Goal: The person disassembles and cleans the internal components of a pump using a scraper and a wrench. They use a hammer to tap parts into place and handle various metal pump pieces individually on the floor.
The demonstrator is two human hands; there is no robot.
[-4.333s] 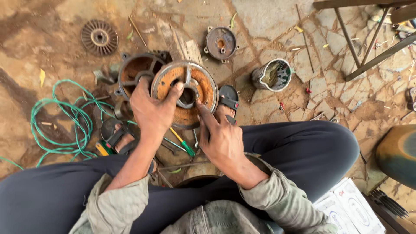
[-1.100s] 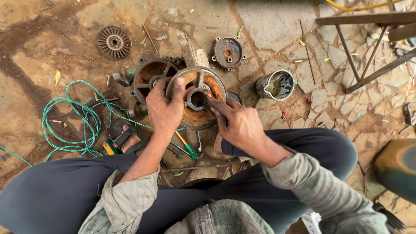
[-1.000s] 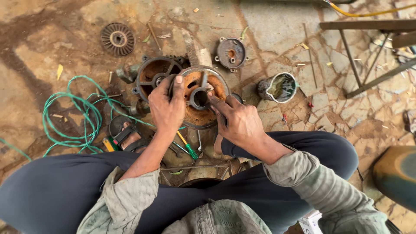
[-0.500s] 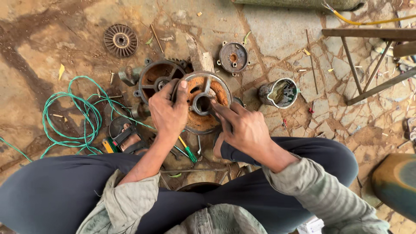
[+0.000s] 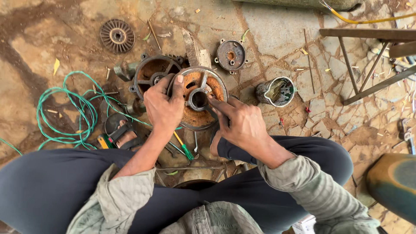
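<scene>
Both hands [image 5: 164, 108] [image 5: 242, 123] clasp rusty motor cover [image 5: 197, 117] (above stone floor [image 5: 268, 34]).

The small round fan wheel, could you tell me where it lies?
The fan wheel lies on the stone floor at upper left, beyond the green wire.

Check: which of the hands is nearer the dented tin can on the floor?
Right. The right hand sits just left of the tin can; the left hand is farther, across the rusty end cover.
</scene>
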